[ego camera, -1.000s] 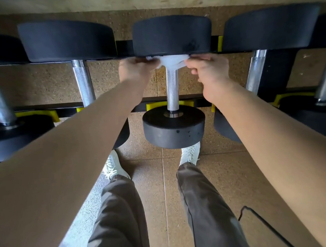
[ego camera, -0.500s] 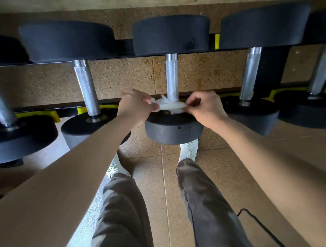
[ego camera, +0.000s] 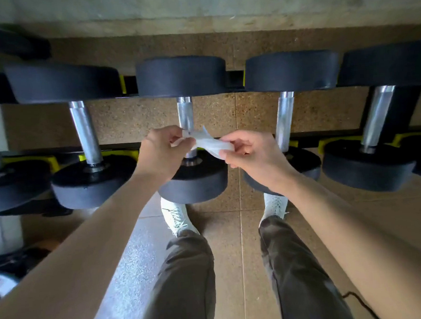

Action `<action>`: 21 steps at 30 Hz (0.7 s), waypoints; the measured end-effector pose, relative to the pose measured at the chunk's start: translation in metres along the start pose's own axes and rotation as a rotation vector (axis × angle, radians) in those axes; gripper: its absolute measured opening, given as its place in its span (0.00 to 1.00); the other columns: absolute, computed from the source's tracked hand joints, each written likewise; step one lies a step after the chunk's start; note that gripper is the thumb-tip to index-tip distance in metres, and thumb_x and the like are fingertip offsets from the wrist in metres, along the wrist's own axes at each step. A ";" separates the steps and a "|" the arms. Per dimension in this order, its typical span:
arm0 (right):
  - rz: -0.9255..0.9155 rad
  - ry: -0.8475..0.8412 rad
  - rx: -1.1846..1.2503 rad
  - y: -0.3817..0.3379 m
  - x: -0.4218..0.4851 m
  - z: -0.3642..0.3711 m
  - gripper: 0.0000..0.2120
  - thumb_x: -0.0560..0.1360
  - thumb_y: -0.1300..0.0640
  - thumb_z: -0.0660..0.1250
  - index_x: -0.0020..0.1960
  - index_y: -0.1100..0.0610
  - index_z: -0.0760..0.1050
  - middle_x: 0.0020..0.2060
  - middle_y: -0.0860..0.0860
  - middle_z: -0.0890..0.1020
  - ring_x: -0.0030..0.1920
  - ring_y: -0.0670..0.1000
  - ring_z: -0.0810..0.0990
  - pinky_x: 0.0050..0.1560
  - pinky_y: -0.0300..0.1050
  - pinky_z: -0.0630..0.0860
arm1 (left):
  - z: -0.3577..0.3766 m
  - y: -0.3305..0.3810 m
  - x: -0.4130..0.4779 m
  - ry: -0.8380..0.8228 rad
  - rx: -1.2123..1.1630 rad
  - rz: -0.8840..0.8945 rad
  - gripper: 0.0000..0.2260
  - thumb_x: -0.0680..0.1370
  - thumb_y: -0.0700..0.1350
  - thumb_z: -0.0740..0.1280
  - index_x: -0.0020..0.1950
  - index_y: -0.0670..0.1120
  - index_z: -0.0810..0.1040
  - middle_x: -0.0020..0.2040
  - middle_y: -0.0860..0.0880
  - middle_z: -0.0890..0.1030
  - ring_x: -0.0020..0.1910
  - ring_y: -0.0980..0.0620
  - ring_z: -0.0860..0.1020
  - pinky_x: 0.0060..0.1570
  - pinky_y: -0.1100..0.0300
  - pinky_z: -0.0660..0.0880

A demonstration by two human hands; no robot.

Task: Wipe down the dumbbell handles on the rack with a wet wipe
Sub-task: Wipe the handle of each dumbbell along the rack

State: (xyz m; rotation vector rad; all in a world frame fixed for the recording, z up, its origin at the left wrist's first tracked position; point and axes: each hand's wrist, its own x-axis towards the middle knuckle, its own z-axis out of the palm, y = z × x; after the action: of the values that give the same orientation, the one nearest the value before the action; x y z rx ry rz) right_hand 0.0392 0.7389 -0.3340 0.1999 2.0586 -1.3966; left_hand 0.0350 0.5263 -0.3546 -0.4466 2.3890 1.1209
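A white wet wipe [ego camera: 207,142] is stretched between my two hands in front of the lower part of the middle dumbbell's chrome handle [ego camera: 185,115]. My left hand [ego camera: 163,155] pinches its left end, and my right hand [ego camera: 252,154] pinches its right end. The wipe hangs just in front of the handle, and I cannot tell whether it touches the metal. This dumbbell has black round heads, the near one [ego camera: 193,183] below my hands. It lies on a black rack with yellow cradles [ego camera: 333,143].
More black dumbbells with chrome handles lie to the left [ego camera: 85,133] and to the right [ego camera: 285,119], [ego camera: 377,117]. My legs and white shoes [ego camera: 175,218] stand on the brown tiled floor under the rack. A black cable [ego camera: 361,303] lies at the lower right.
The wipe slid from the top of the middle handle down to its bottom. It has now come off the handle and is held loosely between both hands. The view moved back.
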 end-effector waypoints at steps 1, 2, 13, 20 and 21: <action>0.010 -0.006 0.050 -0.007 0.006 0.009 0.14 0.73 0.63 0.75 0.58 0.56 0.82 0.45 0.50 0.85 0.42 0.50 0.84 0.45 0.44 0.83 | -0.011 -0.007 0.003 0.010 -0.030 -0.017 0.11 0.75 0.47 0.72 0.39 0.41 0.79 0.33 0.51 0.77 0.36 0.47 0.77 0.38 0.57 0.74; 0.008 -0.004 0.072 -0.013 0.012 0.016 0.16 0.71 0.63 0.76 0.58 0.55 0.81 0.46 0.50 0.85 0.43 0.50 0.84 0.47 0.44 0.83 | -0.019 -0.013 0.008 0.018 -0.066 -0.038 0.12 0.75 0.48 0.72 0.38 0.40 0.78 0.32 0.47 0.77 0.37 0.43 0.77 0.40 0.53 0.76; 0.206 0.286 0.612 -0.028 0.057 0.075 0.07 0.75 0.68 0.71 0.51 0.60 0.78 0.46 0.57 0.84 0.43 0.52 0.84 0.48 0.45 0.82 | -0.049 -0.029 0.039 0.077 -0.370 -0.168 0.11 0.76 0.43 0.73 0.35 0.45 0.79 0.31 0.49 0.79 0.34 0.51 0.76 0.44 0.50 0.80; 0.248 0.339 1.025 -0.022 0.105 0.068 0.07 0.78 0.71 0.63 0.50 0.60 0.73 0.46 0.55 0.79 0.39 0.45 0.83 0.44 0.36 0.79 | -0.020 -0.018 0.065 0.113 -0.721 -0.322 0.16 0.77 0.45 0.75 0.32 0.50 0.74 0.33 0.53 0.78 0.33 0.56 0.73 0.35 0.64 0.72; 0.263 0.354 1.027 -0.019 0.110 0.068 0.07 0.78 0.71 0.63 0.49 0.60 0.73 0.46 0.54 0.79 0.38 0.45 0.83 0.44 0.36 0.79 | -0.016 -0.017 0.068 0.115 -0.730 -0.342 0.15 0.77 0.45 0.75 0.33 0.51 0.74 0.32 0.55 0.78 0.33 0.56 0.73 0.35 0.64 0.71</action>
State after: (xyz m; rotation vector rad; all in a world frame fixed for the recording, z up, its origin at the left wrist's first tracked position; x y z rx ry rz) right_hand -0.0278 0.6469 -0.3986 1.1545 1.2771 -2.2162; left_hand -0.0181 0.4973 -0.3928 -1.1294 1.8120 1.8019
